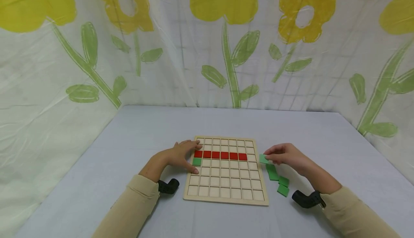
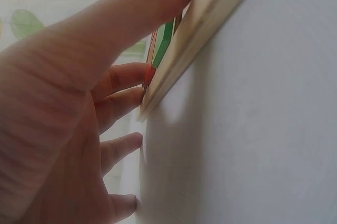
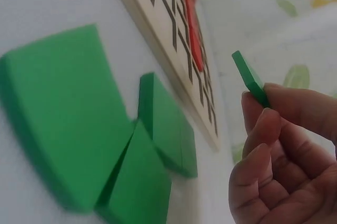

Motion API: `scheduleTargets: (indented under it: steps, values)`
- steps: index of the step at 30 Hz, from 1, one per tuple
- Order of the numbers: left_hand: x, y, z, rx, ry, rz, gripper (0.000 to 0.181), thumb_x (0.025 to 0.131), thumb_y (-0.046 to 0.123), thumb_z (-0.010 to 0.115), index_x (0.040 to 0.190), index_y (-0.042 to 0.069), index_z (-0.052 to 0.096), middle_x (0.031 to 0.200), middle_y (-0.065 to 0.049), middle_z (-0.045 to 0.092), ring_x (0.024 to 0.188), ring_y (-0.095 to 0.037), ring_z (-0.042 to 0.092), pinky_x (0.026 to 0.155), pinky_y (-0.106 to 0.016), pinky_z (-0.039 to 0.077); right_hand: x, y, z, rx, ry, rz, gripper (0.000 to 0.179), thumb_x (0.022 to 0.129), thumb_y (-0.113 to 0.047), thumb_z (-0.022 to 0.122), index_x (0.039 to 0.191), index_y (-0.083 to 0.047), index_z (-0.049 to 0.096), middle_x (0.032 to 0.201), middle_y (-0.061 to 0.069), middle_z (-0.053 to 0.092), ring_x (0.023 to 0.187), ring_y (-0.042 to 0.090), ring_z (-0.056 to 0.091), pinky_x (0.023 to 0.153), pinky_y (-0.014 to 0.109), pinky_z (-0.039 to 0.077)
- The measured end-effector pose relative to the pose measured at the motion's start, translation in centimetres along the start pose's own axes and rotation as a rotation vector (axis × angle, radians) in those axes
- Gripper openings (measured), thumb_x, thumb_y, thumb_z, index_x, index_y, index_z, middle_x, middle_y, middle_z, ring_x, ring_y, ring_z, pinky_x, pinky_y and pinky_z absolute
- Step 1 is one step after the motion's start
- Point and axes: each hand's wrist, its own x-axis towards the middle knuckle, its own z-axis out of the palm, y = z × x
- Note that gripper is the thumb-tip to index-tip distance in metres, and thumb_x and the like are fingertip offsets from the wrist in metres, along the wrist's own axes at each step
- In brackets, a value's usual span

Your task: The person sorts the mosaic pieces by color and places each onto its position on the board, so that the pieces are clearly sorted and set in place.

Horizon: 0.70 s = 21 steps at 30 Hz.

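A wooden grid board (image 1: 225, 193) lies on the table, with a row of several red square tiles (image 1: 215, 155) in its upper part. One green tile (image 1: 196, 161) sits in the leftmost cell just below that row. My left hand (image 1: 179, 155) rests at the board's left edge, fingers spread, thumb and fingertips touching the frame. Beyond the right edge, my right hand (image 1: 288, 156) pinches a green square tile (image 3: 247, 74) between thumb and fingers. The right wrist view shows that tile held up, clear of the other green tiles (image 3: 58, 113) lying on the table.
Loose green tiles (image 1: 272, 172) lie along the board's right side, some touching one another. The table (image 1: 155, 123) has a pale cloth, and a curtain (image 1: 181, 79) with painted flowers hangs behind it. Black wrist cameras (image 1: 306, 199) sit at both cuffs.
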Motion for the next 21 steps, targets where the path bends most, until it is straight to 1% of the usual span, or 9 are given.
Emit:
scheduleTargets:
  steps: [3, 8, 11, 15, 19, 21]
  values:
    - [0.0, -0.1, 0.0, -0.008, -0.001, 0.019, 0.087, 0.07, 0.043, 0.079, 0.141, 0.015, 0.039, 0.155, -0.008, 0.022, 0.144, -0.032, 0.014, 0.112, -0.064, 0.005, 0.5, -0.4, 0.4, 0.005, -0.013, -0.009, 0.037, 0.086, -0.028, 0.066, 0.108, 0.002, 0.064, 0.086, 0.001, 0.065, 0.075, 0.015, 0.054, 0.066, 0.028, 0.049]
    - [-0.1, 0.0, 0.0, -0.01, 0.0, 0.017, 0.087, 0.069, 0.044, 0.079, 0.141, 0.015, 0.039, 0.155, -0.008, 0.022, 0.144, -0.032, 0.014, 0.112, -0.064, 0.004, 1.4, -1.0, 1.3, 0.008, -0.039, -0.013, 0.034, 0.084, -0.026, 0.068, 0.104, 0.001, 0.067, 0.088, 0.0, 0.068, 0.076, 0.015, 0.059, 0.068, 0.028, 0.05]
    - [-0.1, 0.0, 0.0, -0.006, 0.001, 0.01, 0.087, 0.069, 0.044, 0.079, 0.141, 0.016, 0.039, 0.155, -0.008, 0.022, 0.144, -0.032, 0.014, 0.112, -0.063, 0.004, 1.8, -1.4, 2.0, 0.015, -0.063, -0.02, 0.031, 0.083, -0.025, 0.069, 0.102, 0.0, 0.068, 0.083, -0.002, 0.068, 0.074, 0.014, 0.06, 0.067, 0.027, 0.05]
    - [-0.1, 0.0, -0.1, -0.006, -0.001, 0.006, 0.087, 0.07, 0.044, 0.079, 0.142, 0.016, 0.038, 0.155, -0.007, 0.022, 0.144, -0.031, 0.014, 0.113, -0.062, 0.004, 2.4, -1.9, 3.0, 0.021, -0.107, -0.052, 0.03, 0.084, -0.024, 0.069, 0.1, 0.002, 0.068, 0.077, -0.003, 0.067, 0.071, 0.013, 0.061, 0.065, 0.028, 0.051]
    - [-0.1, 0.0, -0.2, -0.002, -0.003, 0.004, 0.087, 0.07, 0.044, 0.079, 0.142, 0.017, 0.038, 0.155, -0.005, 0.023, 0.144, -0.029, 0.014, 0.113, -0.061, 0.004, 2.9, -2.5, 3.7, 0.019, -0.141, -0.079, 0.029, 0.084, -0.021, 0.068, 0.101, 0.003, 0.068, 0.08, -0.002, 0.067, 0.07, 0.012, 0.06, 0.066, 0.027, 0.052]
    - [-0.1, 0.1, -0.2, -0.004, -0.001, 0.005, 0.087, 0.07, 0.044, 0.079, 0.142, 0.016, 0.038, 0.155, -0.006, 0.023, 0.144, -0.03, 0.014, 0.113, -0.062, 0.004, 3.2, -2.8, 4.1, 0.02, -0.15, -0.085, 0.029, 0.084, -0.02, 0.068, 0.101, 0.003, 0.068, 0.081, -0.001, 0.068, 0.069, 0.011, 0.058, 0.065, 0.027, 0.052]
